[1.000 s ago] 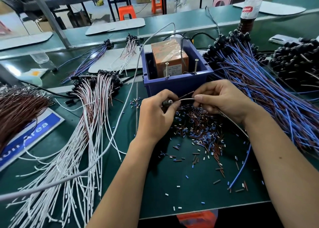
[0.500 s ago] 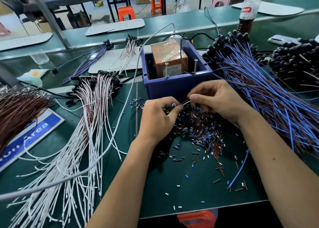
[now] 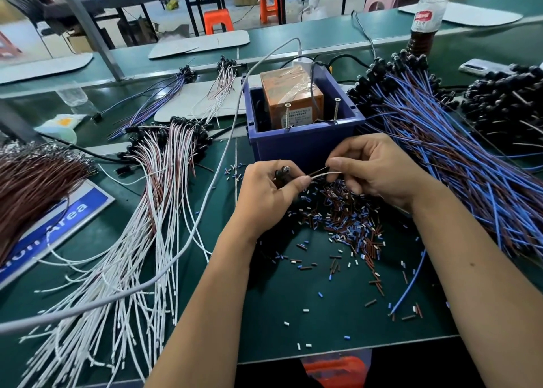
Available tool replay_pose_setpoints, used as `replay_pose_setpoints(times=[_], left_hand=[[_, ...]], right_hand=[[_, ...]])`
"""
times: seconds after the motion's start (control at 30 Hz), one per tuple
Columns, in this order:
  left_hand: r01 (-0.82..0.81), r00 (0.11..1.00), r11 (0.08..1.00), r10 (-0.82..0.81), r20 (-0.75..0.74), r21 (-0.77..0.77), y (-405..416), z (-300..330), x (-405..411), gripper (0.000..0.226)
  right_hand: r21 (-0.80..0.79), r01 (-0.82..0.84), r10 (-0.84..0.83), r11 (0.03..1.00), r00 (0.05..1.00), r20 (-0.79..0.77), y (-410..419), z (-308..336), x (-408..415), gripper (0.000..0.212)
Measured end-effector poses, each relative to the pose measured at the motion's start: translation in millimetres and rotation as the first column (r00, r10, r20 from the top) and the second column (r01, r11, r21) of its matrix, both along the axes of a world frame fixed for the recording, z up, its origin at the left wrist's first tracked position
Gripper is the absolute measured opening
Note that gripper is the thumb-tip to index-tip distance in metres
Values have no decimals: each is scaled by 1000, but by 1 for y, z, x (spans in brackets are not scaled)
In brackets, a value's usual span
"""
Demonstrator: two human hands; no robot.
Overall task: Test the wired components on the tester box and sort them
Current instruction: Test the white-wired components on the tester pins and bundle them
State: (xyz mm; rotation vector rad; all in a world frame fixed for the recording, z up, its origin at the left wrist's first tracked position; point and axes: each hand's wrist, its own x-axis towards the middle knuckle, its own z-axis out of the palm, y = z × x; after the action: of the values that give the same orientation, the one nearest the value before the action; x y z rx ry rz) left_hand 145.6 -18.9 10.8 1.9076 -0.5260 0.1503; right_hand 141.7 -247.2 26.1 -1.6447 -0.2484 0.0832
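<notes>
My left hand [image 3: 269, 192] grips the black head of a wired component [image 3: 284, 172] just in front of the blue tester box [image 3: 305, 145]. My right hand [image 3: 379, 170] pinches that component's white and brown leads [image 3: 321, 173] a little to the right. The box holds an orange block [image 3: 291, 93] and two upright screws [image 3: 286, 115] near its front wall. A fan of white and brown wired components [image 3: 152, 187] lies at the left. Blue and brown ones [image 3: 458, 164] are piled at the right.
Cut bits of wire insulation [image 3: 349, 226] litter the green mat under my hands. A grey cable [image 3: 205, 211] crosses the left side. A brown wire bundle [image 3: 32, 181] lies far left, black components [image 3: 508, 105] far right, a bottle [image 3: 427, 14] and a phone [image 3: 482, 68] behind.
My hands stay in front of the box. The leads between them got shorter as the right hand slid closer, then drew slightly apart again.
</notes>
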Motion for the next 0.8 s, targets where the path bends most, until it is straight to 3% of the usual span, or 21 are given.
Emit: replay_pose_setpoints(times=[0.17, 0.33, 0.53, 0.67, 0.8], left_hand=[[13, 996, 994, -22, -85, -110, 12, 3, 1, 15], [-10, 986, 978, -25, -164, -210, 12, 4, 0, 18], [-69, 983, 960, 18, -185, -272, 14, 3, 3, 22], [-39, 986, 945, -17, -165, -326, 15, 4, 3, 19], [-30, 998, 927, 8, -62, -373, 10, 4, 1, 12]], right_hand=[[95, 32, -31, 995, 999, -8, -12, 4, -1, 10], [103, -191, 202, 976, 973, -107, -26, 7, -7, 38], [346, -386, 405, 855, 914, 17, -38, 10, -15, 20], [418, -396, 361, 818, 918, 164, -34, 11, -16, 32], [419, -258, 258, 870, 964, 59, -26, 16, -17, 37]])
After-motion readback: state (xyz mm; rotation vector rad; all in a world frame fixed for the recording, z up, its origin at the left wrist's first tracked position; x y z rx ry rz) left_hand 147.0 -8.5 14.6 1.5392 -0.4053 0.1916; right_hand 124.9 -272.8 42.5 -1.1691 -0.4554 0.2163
